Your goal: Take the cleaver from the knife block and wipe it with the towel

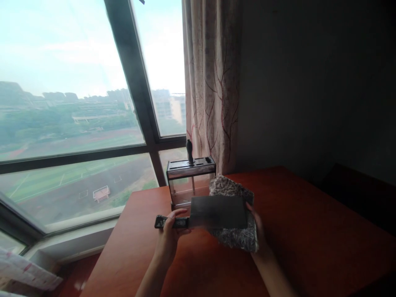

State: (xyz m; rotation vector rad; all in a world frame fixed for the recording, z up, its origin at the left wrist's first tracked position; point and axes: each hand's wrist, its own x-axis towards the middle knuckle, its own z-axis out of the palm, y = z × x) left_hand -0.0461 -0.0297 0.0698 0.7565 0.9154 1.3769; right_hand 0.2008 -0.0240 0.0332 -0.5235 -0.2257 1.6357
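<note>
From my remote seat I have the left hand point(168, 233) with fingers round the dark handle point(182, 223) of a rectangular cleaver point(219, 212), the right point(258, 231) gripping shaggy grey cloth point(236, 240) behind it, over the table point(309, 231)

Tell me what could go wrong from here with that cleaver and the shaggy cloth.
The right hand holds the shaggy cloth close by the end of the cleaver, so a slip could cut its fingers. The cloth lies behind the cleaver, and its rough pile might snag on it. Only the left hand is on the handle, so a loose hold could let the cleaver twist.
</note>
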